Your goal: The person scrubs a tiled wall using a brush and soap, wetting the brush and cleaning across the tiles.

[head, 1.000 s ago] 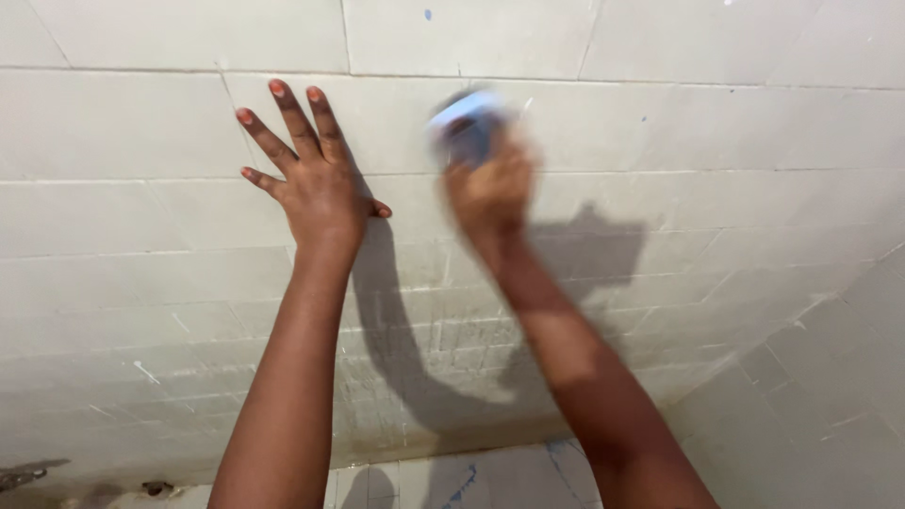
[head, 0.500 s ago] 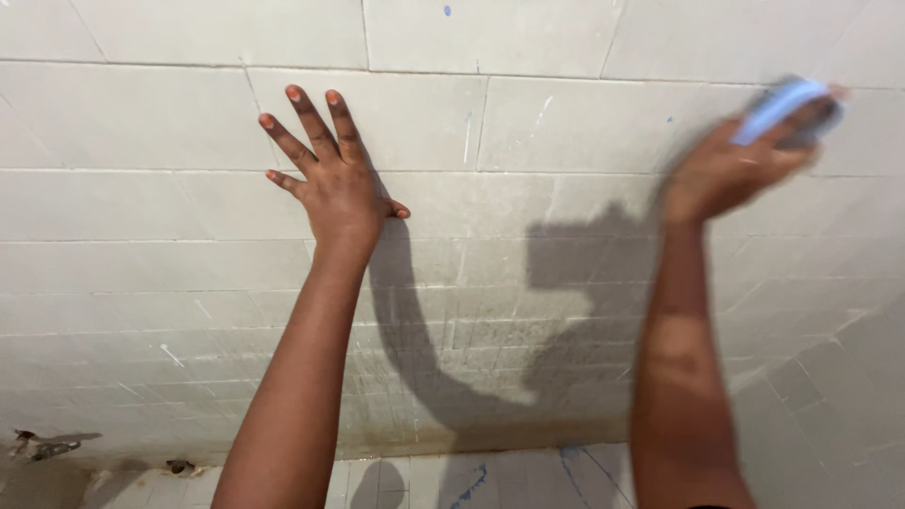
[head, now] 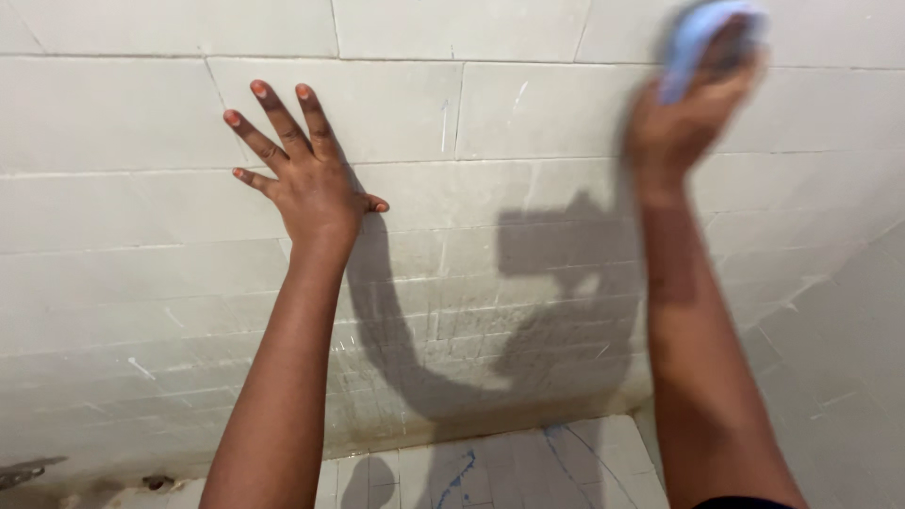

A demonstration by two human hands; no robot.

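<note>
Two bare hands are raised against a white tiled wall (head: 528, 113) in the single head view, both arms reaching up from the lower edge of the frame.

The left hand (head: 306, 184) lies flat on the wall, palm to the tile, empty. Its fingers (head: 273, 118) are spread and point up and slightly leftward; the thumb sticks out to the right along a grout line. The left forearm runs straight up from the bottom edge to the wrist.

The right hand (head: 683, 118) is well apart from the left, higher and off to its right, near the top edge. It is closed around a light blue scrubbing pad (head: 702, 38), with the fingers curled over the pad's far side and the back of the hand toward the camera. The pad appears pale blue and roughly oblong, tilted, with its upper end just below the frame's top edge. It sits at the wall surface; whether it presses on the tile cannot be told.

Motion blur smears the right hand and the pad, so the pad's texture, exact outline and the finger positions on it are hard to make out. The right elbow and upper arm are cut off at the lower right.

Between the two forearms, dark shadows of the arms (head: 528, 302) fall on the wall. Below the hands, the tiles look dingier, and a pale floor (head: 490, 471) with blue streaks shows between the arms. Below and left of the left arm, a small dark fixture (head: 19, 471) is cut off by the frame's edge.
</note>
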